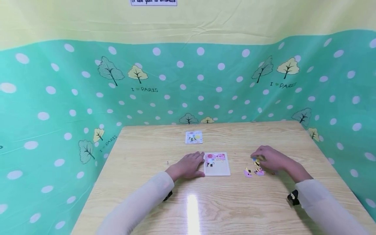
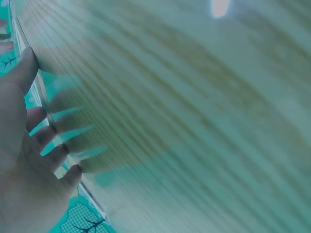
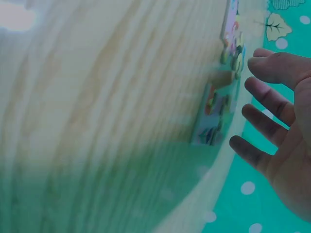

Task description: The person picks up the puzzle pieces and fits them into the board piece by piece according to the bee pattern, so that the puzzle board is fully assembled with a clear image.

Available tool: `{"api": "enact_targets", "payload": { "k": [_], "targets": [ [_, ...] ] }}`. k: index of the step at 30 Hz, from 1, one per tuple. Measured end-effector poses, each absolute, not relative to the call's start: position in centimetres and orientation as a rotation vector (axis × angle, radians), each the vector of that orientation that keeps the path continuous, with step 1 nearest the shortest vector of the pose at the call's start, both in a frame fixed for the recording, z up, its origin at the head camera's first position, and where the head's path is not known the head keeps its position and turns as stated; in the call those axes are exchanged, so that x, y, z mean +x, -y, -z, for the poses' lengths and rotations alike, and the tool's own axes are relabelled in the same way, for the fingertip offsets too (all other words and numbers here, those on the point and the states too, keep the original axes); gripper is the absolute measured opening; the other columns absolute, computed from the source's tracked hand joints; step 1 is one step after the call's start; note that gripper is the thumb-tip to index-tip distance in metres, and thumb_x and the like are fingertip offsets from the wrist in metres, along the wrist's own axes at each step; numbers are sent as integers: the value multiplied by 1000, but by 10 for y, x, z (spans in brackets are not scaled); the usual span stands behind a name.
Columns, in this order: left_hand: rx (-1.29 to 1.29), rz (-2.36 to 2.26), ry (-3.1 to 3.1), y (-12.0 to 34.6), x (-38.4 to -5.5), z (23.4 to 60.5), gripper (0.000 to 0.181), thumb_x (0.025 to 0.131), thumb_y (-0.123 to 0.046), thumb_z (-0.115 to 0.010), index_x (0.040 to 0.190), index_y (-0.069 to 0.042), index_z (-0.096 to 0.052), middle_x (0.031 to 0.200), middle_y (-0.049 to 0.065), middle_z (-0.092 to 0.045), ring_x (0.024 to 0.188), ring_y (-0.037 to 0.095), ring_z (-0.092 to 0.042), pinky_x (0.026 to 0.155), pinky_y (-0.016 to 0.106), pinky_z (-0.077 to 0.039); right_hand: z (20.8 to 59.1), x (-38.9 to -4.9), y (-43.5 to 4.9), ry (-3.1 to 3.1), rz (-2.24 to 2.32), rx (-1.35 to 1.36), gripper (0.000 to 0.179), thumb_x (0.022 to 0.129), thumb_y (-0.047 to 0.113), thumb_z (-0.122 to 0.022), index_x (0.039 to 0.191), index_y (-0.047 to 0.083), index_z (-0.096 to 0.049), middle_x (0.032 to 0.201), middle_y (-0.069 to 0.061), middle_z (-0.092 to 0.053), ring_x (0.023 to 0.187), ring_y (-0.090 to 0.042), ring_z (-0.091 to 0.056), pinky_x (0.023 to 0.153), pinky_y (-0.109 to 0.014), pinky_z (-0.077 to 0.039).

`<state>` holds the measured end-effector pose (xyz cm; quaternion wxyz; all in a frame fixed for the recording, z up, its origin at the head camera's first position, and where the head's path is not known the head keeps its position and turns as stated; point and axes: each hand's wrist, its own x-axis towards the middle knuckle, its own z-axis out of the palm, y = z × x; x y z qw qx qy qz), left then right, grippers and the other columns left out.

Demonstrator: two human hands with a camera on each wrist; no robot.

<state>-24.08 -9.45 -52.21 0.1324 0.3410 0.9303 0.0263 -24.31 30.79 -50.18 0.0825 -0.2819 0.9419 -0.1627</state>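
Observation:
A square puzzle board (image 1: 217, 167) with a pale frame lies mid-table, its upper part filled with pink and printed pieces. My left hand (image 1: 189, 164) rests at its left edge, fingers extended; the left wrist view shows the hand (image 2: 36, 145) with fingers spread, fingertips down at the tabletop. On the right, my right hand (image 1: 268, 158) is over a small group of loose jigsaw pieces (image 1: 259, 172). In the right wrist view, thumb and fingers of this hand (image 3: 279, 107) are loosely extended beside the pieces (image 3: 212, 114). No piece shows clearly between them.
A small picture card (image 1: 194, 137) with a bee lies behind the board. The wooden table (image 1: 141, 156) meets a green dotted cloth (image 1: 182, 88) at the back and sides. A tiny scrap (image 1: 167, 162) lies left of my left hand.

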Motion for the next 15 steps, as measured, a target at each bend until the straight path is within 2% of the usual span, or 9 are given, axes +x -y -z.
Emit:
{"api": "enact_targets", "payload": {
  "k": [7,15],
  "targets": [
    [992,-72,-2697,94,-242,524,74,95,-63,-58,150,-16,-48,169,9,-26,156,29,-27,127,47,-30,509,-243,-313,-2818,455,-818,40,84,3,-74,124,9,-73,113,-9,-68,105,-30,-62,87,-47,-56],
    [995,-44,-2704,94,-242,525,74,95,-64,-57,150,-16,-48,169,9,-26,156,28,-28,127,46,-30,509,-242,-309,-2837,434,-822,38,85,2,-74,122,8,-74,108,-4,-71,99,-22,-63,85,-44,-57]
  ]
}}
